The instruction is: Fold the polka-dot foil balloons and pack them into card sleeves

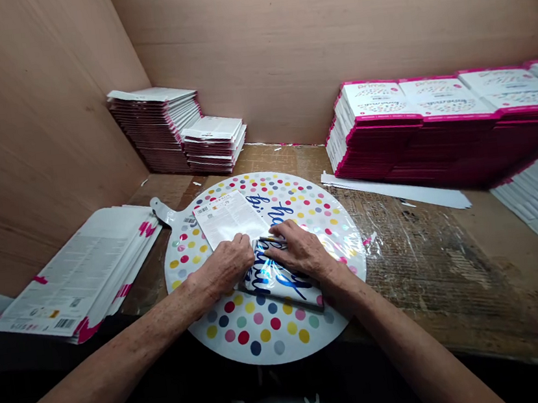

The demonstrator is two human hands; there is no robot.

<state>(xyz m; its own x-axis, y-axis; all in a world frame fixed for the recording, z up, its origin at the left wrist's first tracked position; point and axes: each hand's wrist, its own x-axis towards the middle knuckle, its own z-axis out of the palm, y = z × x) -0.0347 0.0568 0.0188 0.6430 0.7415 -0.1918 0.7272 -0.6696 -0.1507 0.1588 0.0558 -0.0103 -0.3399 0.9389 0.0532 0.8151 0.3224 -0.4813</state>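
A round foil balloon lies flat on the table, white with multicoloured polka dots and blue script lettering. Its tab points to the upper left. A folded band of the foil lies across its middle, with a printed white paper card on the far half. My left hand presses on the fold at the card's near edge. My right hand grips the fold's upper edge, fingers pointing left. The two hands nearly meet, and they hide part of the fold.
Plywood walls stand behind and to the left. Stacks of pink-edged packaged sheets fill the back right, with smaller stacks in the far corner. A fanned pile of white-backed packs lies to the left. Clear plastic film covers the tabletop at right.
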